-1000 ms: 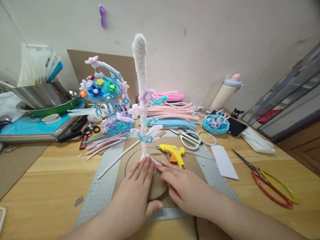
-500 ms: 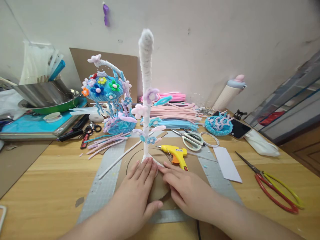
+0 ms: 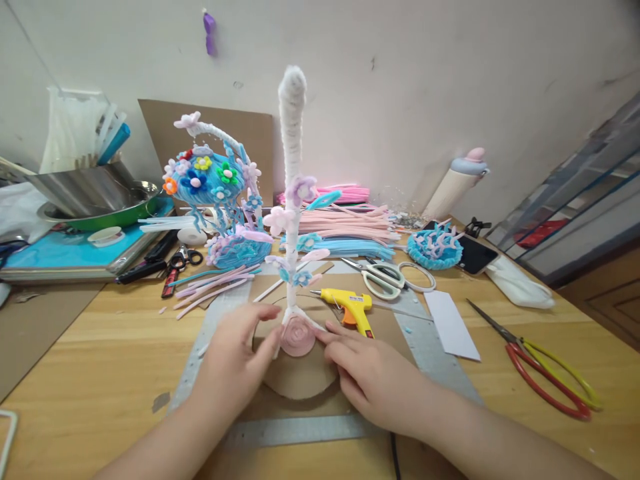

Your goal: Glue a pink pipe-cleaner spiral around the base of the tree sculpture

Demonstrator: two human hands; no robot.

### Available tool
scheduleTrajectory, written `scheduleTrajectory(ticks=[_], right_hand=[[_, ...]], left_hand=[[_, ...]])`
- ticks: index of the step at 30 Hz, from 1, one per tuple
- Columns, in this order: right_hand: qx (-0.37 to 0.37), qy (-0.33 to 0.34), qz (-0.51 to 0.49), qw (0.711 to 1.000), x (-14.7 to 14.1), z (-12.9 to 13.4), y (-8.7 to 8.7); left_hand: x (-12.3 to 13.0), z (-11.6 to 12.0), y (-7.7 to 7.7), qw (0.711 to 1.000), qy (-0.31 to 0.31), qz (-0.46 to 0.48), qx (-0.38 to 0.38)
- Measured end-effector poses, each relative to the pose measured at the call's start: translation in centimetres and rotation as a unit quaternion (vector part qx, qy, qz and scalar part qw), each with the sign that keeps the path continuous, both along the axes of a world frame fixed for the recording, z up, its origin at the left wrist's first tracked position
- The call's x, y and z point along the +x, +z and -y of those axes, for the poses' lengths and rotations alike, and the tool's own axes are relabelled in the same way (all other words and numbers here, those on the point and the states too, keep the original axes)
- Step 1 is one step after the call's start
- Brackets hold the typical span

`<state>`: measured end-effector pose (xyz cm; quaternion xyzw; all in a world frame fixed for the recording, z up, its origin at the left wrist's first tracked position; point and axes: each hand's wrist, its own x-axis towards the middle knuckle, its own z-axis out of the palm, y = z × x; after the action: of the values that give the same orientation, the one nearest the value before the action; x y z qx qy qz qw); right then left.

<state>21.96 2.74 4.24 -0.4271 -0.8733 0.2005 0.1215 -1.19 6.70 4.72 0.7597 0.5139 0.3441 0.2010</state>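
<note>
A white fuzzy stem (image 3: 293, 140) with pink, purple and blue flowers stands upright on a round cardboard disc (image 3: 300, 377). At its foot lies a pink spiral coil (image 3: 299, 335), now uncovered. My left hand (image 3: 240, 353) is beside the coil on the left, thumb and fingers apart and curved, slightly blurred. My right hand (image 3: 367, 373) rests at the disc's right side, its fingertips on the white leg at the stem's base, fingers extended and holding nothing. A yellow glue gun (image 3: 350, 307) lies just behind my right hand.
Scissors (image 3: 383, 279) and a white ring lie behind the glue gun. Red-and-yellow-handled scissors (image 3: 545, 373) and a white card (image 3: 453, 325) are on the right. A decorated blue flower piece (image 3: 205, 177), pipe cleaners (image 3: 345, 227) and a metal bowl (image 3: 85, 193) stand farther back.
My left hand has lifted off the stem's base and moved left, uncovering the pink coil and more of the disc. My right hand has stayed nearly in place.
</note>
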Motion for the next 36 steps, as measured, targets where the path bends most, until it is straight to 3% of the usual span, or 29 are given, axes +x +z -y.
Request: scheduleTrajectory(ticks=[2,4,9,12,18,24,29,33,35,36], right_hand=[[-0.001,0.0,0.0,1.0,0.0,0.0,0.0],[-0.002,-0.002,0.0,1.0,0.0,-0.1,0.1],[-0.003,-0.003,0.001,1.0,0.0,-0.1,0.2],[-0.005,-0.003,-0.001,1.0,0.0,-0.1,0.3],[-0.007,-0.001,-0.011,1.0,0.1,-0.1,0.1],[-0.005,0.001,0.003,1.0,0.1,-0.1,0.1],[-0.005,0.001,-0.002,1.0,0.2,0.0,0.1],[0.008,-0.006,-0.037,0.999,0.0,-0.1,-0.1],[0.015,-0.015,-0.055,0.998,-0.2,-0.1,0.0],[0.016,-0.02,-0.061,0.998,-0.2,-0.1,0.0]], left_hand=[[-0.8,-0.8,0.2,0.99,0.055,0.113,-0.057],[-1.3,-1.4,0.4,0.962,0.07,0.232,-0.125],[-1.2,-1.6,0.7,0.882,0.01,0.405,-0.243],[-0.7,-1.2,0.7,0.842,-0.027,0.455,-0.29],[-0.7,-0.7,1.1,0.793,-0.024,0.502,-0.345],[-0.3,-0.2,1.2,0.706,-0.075,0.543,-0.447],[0.1,0.0,0.8,0.693,-0.077,0.534,-0.478],[0.3,0.2,0.5,0.675,-0.124,0.528,-0.5],[0.5,0.4,0.4,0.69,-0.159,0.502,-0.496],[0.6,0.5,0.4,0.72,-0.173,0.473,-0.476]])
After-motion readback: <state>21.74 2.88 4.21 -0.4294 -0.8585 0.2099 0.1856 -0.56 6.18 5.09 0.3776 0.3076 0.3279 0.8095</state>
